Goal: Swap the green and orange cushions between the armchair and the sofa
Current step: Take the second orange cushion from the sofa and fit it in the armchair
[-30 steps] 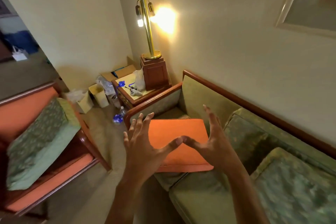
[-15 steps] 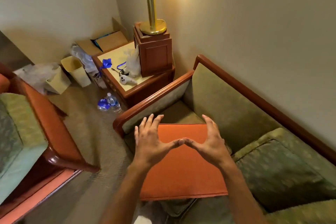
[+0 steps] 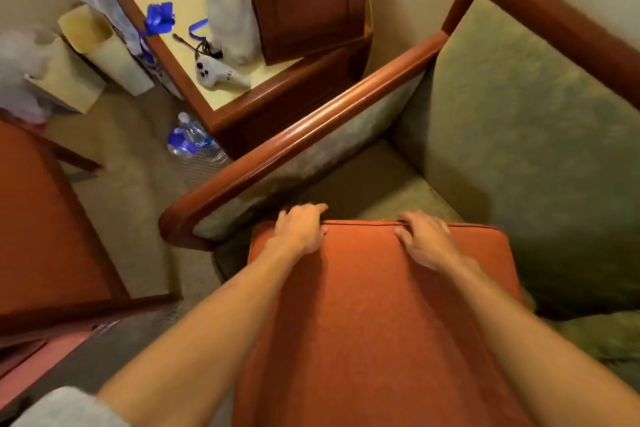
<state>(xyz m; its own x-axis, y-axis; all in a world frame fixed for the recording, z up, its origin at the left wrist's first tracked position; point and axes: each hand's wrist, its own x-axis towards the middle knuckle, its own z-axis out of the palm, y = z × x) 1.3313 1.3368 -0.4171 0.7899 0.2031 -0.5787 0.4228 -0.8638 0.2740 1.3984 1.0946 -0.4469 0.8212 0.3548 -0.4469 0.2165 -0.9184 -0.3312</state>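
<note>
The orange cushion [image 3: 374, 315] lies on the seat at the left end of the green sofa [image 3: 519, 107]. My left hand [image 3: 303, 230] and my right hand [image 3: 424, 241] both rest on the cushion's far edge, fingers curled over its piped rim. The orange armchair [image 3: 38, 218] shows at the left edge, with only its arm and side in view. A green cushion [image 3: 602, 340] on the sofa peeks in at the lower right. The green cushion on the armchair is out of view.
A wooden side table [image 3: 242, 94] stands beyond the sofa's wooden armrest [image 3: 301, 135], holding a plastic bag, a white controller and a blue ribbon. A water bottle [image 3: 194, 142] lies on the carpet beside it. Paper bags [image 3: 86, 55] sit further left.
Both hands moved forward and down from hovering with spread fingers to gripping the orange cushion's far edge. My view has dropped closer to the sofa.
</note>
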